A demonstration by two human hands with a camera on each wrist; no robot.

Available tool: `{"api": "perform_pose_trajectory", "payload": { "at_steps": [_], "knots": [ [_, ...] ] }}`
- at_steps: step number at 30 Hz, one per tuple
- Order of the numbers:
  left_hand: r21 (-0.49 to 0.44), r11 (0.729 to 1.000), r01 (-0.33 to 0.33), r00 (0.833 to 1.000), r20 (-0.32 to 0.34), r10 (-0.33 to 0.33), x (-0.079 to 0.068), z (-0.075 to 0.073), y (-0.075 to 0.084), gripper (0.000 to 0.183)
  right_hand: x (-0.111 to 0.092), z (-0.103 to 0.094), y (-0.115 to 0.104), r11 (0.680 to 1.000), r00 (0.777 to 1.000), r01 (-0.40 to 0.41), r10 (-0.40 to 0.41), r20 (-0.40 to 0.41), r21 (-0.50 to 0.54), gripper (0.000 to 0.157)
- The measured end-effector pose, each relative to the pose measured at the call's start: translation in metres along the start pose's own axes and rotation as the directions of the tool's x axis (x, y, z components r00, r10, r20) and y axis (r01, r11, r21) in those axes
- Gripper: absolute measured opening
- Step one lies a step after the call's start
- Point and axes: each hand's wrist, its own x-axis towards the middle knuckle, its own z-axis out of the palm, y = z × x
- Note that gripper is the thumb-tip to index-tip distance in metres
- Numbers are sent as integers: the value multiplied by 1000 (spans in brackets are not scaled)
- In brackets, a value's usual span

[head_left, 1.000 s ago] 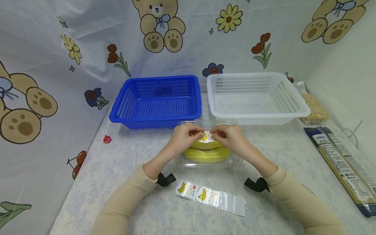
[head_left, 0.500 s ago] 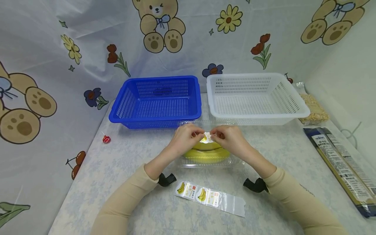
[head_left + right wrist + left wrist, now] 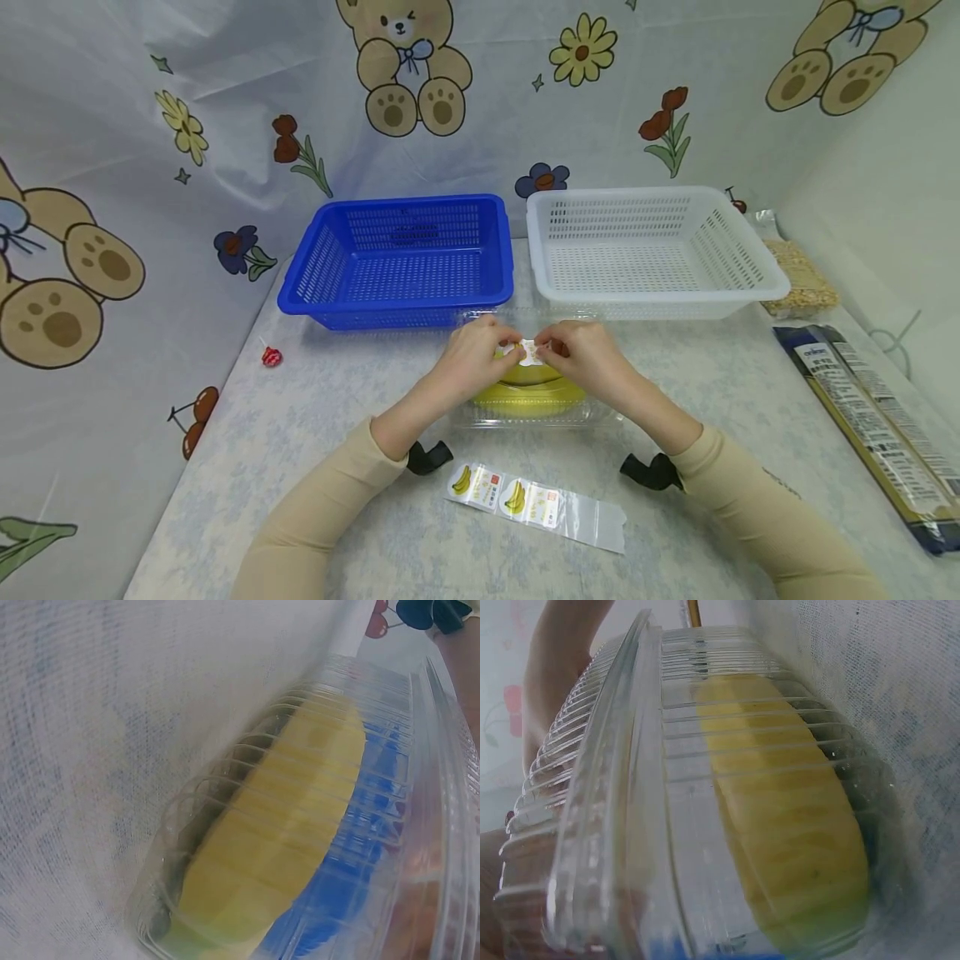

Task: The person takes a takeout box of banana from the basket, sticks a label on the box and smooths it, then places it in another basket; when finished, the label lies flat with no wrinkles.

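Observation:
A clear plastic clamshell box (image 3: 536, 422) with yellow bananas (image 3: 528, 403) inside rests on the table. Above it, a small white banana sticker (image 3: 531, 353) is pinched at its left end by my left hand (image 3: 472, 358) and at its right end by my right hand (image 3: 588, 358). Both hands are over the box; whether the sticker touches the lid cannot be told. In the left wrist view a banana (image 3: 787, 817) shows through the ribbed wall; the right wrist view shows a banana (image 3: 277, 817) through the other end. Fingertips are hidden in both wrist views.
A strip of banana stickers (image 3: 510, 500) lies in front of the box. Behind stand a blue basket (image 3: 397, 318) and a white basket (image 3: 660, 296). At right are a bag of grains (image 3: 802, 279) and a long dark package (image 3: 870, 425); a red lollipop (image 3: 272, 357) lies left.
My left fingers have shifted slightly right and now cover more of the sticker's banana picture. The right hand has barely moved; the box stays in place.

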Motion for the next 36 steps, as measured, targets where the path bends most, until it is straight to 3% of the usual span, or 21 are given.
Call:
{"api": "perform_pose_trajectory", "payload": {
  "at_steps": [16, 21, 28, 33, 36],
  "knots": [
    [38, 999, 8, 1000, -1, -8, -2, 0, 4, 27, -1, -1, 0, 999, 1000, 16, -15, 7, -46, 5],
    [23, 1000, -17, 1000, -18, 17, -3, 1, 5, 22, -2, -3, 2, 999, 1000, 9, -9, 8, -40, 6],
    [31, 1000, 8, 999, -45, -6, -10, -3, 0, 14, -4, -9, 7, 999, 1000, -8, 8, 14, -50, 5],
    [-5, 1000, -4, 998, -55, 4, -9, -8, -4, 18, 0, -23, 13, 1000, 999, 3, -3, -44, -17, 8],
    [-56, 998, -8, 996, -93, 3, -10, -15, -11, 20, 3, -46, 26, 994, 996, -47, 54, -72, 99, 14]
  ]
}}
